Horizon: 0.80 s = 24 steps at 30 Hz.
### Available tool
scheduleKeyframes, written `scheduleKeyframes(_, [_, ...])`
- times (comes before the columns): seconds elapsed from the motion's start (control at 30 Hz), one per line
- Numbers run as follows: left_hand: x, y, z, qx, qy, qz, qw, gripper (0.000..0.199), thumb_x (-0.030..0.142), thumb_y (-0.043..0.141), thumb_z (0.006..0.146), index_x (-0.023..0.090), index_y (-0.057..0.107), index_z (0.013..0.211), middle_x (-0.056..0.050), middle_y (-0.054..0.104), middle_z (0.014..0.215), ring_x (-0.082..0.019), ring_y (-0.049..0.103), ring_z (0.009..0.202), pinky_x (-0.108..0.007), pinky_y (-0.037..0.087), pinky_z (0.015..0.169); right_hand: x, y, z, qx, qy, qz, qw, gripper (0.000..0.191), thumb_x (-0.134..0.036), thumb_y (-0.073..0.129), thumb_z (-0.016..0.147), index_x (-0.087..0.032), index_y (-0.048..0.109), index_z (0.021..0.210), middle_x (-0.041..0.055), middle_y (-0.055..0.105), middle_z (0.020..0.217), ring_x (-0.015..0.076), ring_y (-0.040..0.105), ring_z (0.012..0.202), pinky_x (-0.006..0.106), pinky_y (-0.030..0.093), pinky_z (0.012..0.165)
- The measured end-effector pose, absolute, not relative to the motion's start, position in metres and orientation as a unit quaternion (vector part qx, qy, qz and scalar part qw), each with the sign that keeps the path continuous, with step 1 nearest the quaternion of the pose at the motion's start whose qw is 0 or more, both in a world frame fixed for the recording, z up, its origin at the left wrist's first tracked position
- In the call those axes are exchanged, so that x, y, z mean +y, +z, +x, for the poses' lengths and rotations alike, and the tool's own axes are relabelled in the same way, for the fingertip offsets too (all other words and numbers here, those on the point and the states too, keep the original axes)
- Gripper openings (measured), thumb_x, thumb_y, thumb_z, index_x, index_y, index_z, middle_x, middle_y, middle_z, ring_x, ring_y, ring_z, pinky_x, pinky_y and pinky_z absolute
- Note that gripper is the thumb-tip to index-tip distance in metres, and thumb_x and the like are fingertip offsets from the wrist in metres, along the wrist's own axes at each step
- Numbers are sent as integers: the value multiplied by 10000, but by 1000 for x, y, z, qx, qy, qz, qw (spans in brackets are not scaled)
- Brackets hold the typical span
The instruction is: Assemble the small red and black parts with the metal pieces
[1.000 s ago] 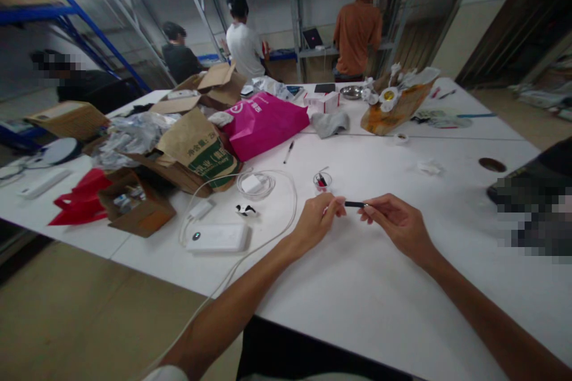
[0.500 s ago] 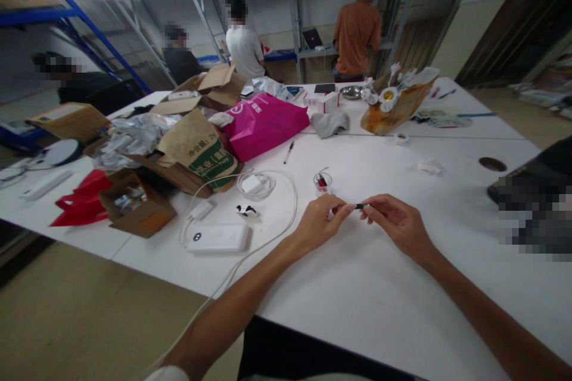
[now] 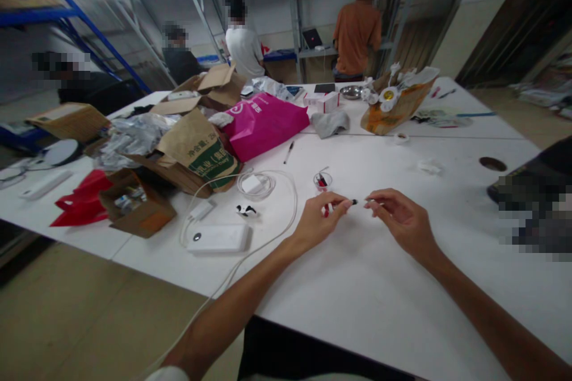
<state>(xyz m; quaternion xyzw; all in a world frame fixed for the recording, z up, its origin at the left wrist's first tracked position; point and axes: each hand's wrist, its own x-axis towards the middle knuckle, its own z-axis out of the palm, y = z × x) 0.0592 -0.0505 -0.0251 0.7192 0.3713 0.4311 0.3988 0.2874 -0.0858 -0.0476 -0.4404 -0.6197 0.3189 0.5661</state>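
My left hand [image 3: 322, 217] pinches a small black-tipped object [image 3: 354, 202] above the white table [image 3: 357, 297]; something red and white shows between its fingers. Just to the right, my right hand [image 3: 400, 214] is closed in a pinch on something small and dark at its fingertips, too small to name. A narrow gap separates the two hands. Behind my left hand stands a small clear container [image 3: 322, 180] with red and black items in it. Left of my hands lie a white power bank [image 3: 218, 238], a coiled white cable [image 3: 271, 186] and a black-and-white item [image 3: 246, 211].
A pink bag [image 3: 268, 125], a brown paper bag [image 3: 194, 146], an open cardboard box [image 3: 138, 205] and a red bag [image 3: 83, 199] crowd the left. A pen [image 3: 289, 152] and a grey cloth [image 3: 330, 124] lie farther back. A black bag [image 3: 540, 190] sits right. Several people are behind the table.
My fingertips have moved apart, leaving a gap where the small black object spanned both hands. My right hand has shifted slightly right and up.
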Motion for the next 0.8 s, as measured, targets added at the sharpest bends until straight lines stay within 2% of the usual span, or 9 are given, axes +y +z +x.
scheduleKeyframes(0.13, [-45, -23, 58, 367, 462, 615, 524, 455, 604, 650, 1067, 167, 749, 993, -49, 750, 819, -153, 646, 755, -287, 503, 738, -86, -40, 295, -672, 154, -485, 538, 118, -325, 745, 1047, -275, 757, 1154, 60, 800, 1105, 241, 785, 935, 413, 652, 871])
scheduleKeyframes(0.27, [-40, -24, 55, 373, 483, 595, 523, 443, 594, 642, 1074, 166, 746, 1125, -60, 766, 877, -159, 665, 790, -286, 512, 746, -86, -33, 301, -702, 77, -496, 505, 90, -296, 714, 1056, -268, 734, 1139, 52, 793, 1039, 227, 757, 852, 404, 623, 831])
scheduleKeyframes(0.33, [-39, -26, 52, 386, 470, 647, 460, 415, 550, 640, 1085, 185, 745, 1251, -62, 777, 915, -174, 690, 826, -306, 524, 774, -84, -31, 304, -702, 65, -503, 500, 83, -295, 701, 1059, -261, 718, 1134, 50, 782, 1018, 221, 749, 839, 389, 612, 816])
scheduleKeyframes(0.4, [-40, -29, 51, 388, 439, 735, 340, 374, 466, 634, 1096, 207, 734, 1348, -75, 789, 980, -199, 708, 896, -352, 535, 853, -81, -30, 311, -711, 53, -507, 485, 76, -297, 692, 1058, -256, 701, 1122, 46, 768, 992, 214, 737, 818, 374, 599, 798])
scheduleKeyframes(0.47, [-42, -32, 50, 373, 379, 822, 205, 351, 379, 600, 1108, 209, 729, 1388, -98, 795, 1043, -231, 710, 976, -405, 527, 929, -77, -30, 322, -730, 38, -510, 453, 58, -294, 675, 1052, -253, 683, 1092, 40, 751, 955, 210, 717, 790, 366, 581, 778])
scheduleKeyframes(0.53, [-44, -35, 51, 356, 298, 878, 115, 336, 324, 547, 1124, 196, 743, 1365, -111, 791, 1050, -256, 699, 1023, -436, 512, 952, -72, -32, 336, -758, 34, -511, 404, 38, -283, 651, 1037, -251, 669, 1051, 36, 730, 910, 208, 691, 758, 364, 557, 752])
scheduleKeyframes(0.67, [-48, -39, 54, 349, 172, 920, 41, 310, 295, 511, 1128, 191, 769, 1265, -104, 780, 1018, -275, 671, 1032, -453, 480, 928, -63, -43, 363, -797, 67, -527, 287, 45, -273, 639, 967, -242, 666, 984, 35, 704, 852, 205, 651, 705, 365, 515, 705])
scheduleKeyframes(0.8, [-49, -38, 55, 347, 113, 931, 25, 253, 321, 563, 1088, 181, 749, 1187, -100, 778, 1052, -290, 653, 1054, -471, 455, 943, -60, -57, 371, -797, 117, -554, 209, 41, -265, 624, 920, -241, 658, 920, 31, 690, 807, 203, 639, 691, 354, 494, 682])
